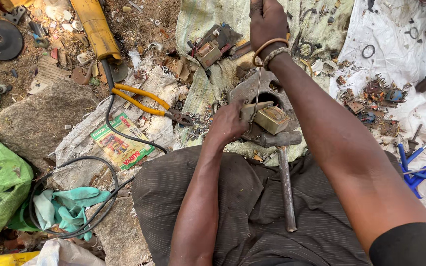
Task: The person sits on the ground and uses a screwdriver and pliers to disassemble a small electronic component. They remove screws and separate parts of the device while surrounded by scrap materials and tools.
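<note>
— What's the left hand (229,124) got?

— It's closed round a small transformer (271,118), a blocky thing with a yellowish wrap, pinning it against a flat metal plate (245,91) just past the knees. Fingers curled over the near side, thumb hidden from here.

— And the right?

— The right hand (267,22) is up and away from the body, arm stretched nearly straight, fist closed. A thin wire (257,88) runs taut from that fist down to the transformer, so I'd say it's pinching the wire's end, though the fingertips themselves are hidden. There's a bangle (268,48) and a bead band at that wrist.

— How far along, would you say?

— Partway, by my guess. The block looks whole, with its winding in place, and only that one strand is drawn out. Beyond the right forearm, on a white sheet (395,59), lies a heap of scrap bits (371,101), plates and odd ends, which reads like units already taken apart. Another unopened one (208,51) sits beyond the left hand, on the sacking.

— Tools?

— A hammer (284,172) lies just under the transformer, head by the left hand, handle running back across the lap. Off to the left of that hand, yellow-handled cutters (151,102) lie on the cloth, untouched. Further left, a black cable (99,162) loops over the ground near a teal glove (62,209).
</note>
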